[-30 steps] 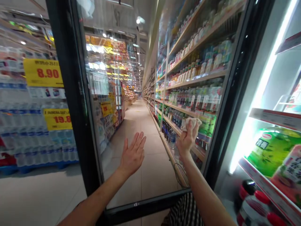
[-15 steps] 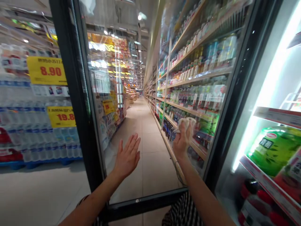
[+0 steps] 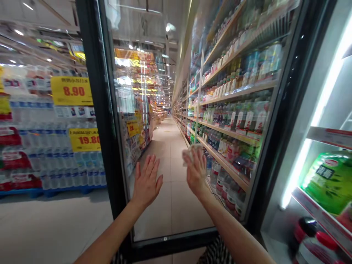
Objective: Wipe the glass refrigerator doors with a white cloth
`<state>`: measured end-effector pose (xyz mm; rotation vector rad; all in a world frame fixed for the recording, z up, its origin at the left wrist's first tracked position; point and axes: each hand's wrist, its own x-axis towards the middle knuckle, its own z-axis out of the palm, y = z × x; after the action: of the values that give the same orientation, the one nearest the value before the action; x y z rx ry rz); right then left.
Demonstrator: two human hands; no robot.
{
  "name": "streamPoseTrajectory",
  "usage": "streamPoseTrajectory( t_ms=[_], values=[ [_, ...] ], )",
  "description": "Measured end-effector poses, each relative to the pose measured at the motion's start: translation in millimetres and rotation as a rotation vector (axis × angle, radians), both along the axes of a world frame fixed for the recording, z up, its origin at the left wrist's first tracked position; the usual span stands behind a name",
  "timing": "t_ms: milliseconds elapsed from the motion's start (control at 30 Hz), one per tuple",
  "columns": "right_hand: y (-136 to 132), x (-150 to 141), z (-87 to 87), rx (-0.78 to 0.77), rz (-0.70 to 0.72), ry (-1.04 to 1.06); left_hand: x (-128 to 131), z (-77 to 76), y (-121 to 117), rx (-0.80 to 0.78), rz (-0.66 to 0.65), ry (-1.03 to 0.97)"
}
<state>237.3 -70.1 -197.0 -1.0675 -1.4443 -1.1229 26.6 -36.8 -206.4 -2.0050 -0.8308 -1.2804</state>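
A glass door [image 3: 154, 223] with a black frame [image 3: 103, 110] stands before me, shelves and aisle showing in its pane. My right hand [image 3: 196, 178] presses a pale, crumpled cleaning cloth [image 3: 187, 156] against the glass right of the pane's middle. The cloth is partly hidden under the fingers and a little blurred. To the left, my left hand [image 3: 147, 183] is open and flat at the lower part of the pane, fingers together and pointing up, holding nothing. Whether its palm touches the glass I cannot tell.
On the right is a lit cooler with a green drink pack [image 3: 327, 181] on a shelf [image 3: 320, 211] and red-capped bottles [image 3: 320, 249] below. Packs of bottled water [image 3: 63, 157] under yellow price signs [image 3: 73, 91] are stacked at the left.
My right hand has moved left across the glass with the cloth. My left hand has stayed at nearly the same spot on the pane. The view has shifted slightly.
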Motion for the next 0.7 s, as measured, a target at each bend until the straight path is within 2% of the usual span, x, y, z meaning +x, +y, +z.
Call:
streamPoseTrajectory(
  t_ms=[67,133,267,333,400,500,567,600,633,700],
  values=[
    [-0.9,-18.7,-16.8,-0.083,0.059,-0.229,-6.8,1.6,2.3,0.005,0.018,-0.019],
    [0.2,-21.8,-15.6,-0.087,0.068,-0.284,-14.5,3.9,4.6,-0.002,0.038,-0.054],
    [8.5,-3.8,33.4,0.06,-0.024,0.065,-21.9,5.9,5.0,-0.033,0.024,-0.082],
    [11.2,-0.9,45.9,0.089,-0.048,0.139,-22.0,4.5,2.8,-0.048,0.01,-0.086],
    [9.2,-6.4,32.2,0.033,-0.04,0.052,-22.6,2.2,0.4,-0.055,0.007,-0.072],
    [2.3,-19.6,-15.0,-0.104,0.021,-0.246,-26.1,-1.1,-0.9,-0.057,0.014,-0.031],
    [1.3,-23.6,-30.6,-0.136,0.058,-0.419,-28.4,-2.6,0.1,-0.059,0.014,-0.017],
    [2.2,-23.5,-27.2,-0.13,0.058,-0.435,-28.9,-3.0,0.7,-0.059,0.012,-0.016],
    [3.9,-22.2,-16.4,-0.105,0.047,-0.396,-29.0,-3.4,1.3,-0.058,0.008,-0.02],
    [8.4,-17.7,18.0,-0.02,0.004,-0.179,-27.8,-3.9,1.9,-0.055,-0.001,-0.04]
  ],
)
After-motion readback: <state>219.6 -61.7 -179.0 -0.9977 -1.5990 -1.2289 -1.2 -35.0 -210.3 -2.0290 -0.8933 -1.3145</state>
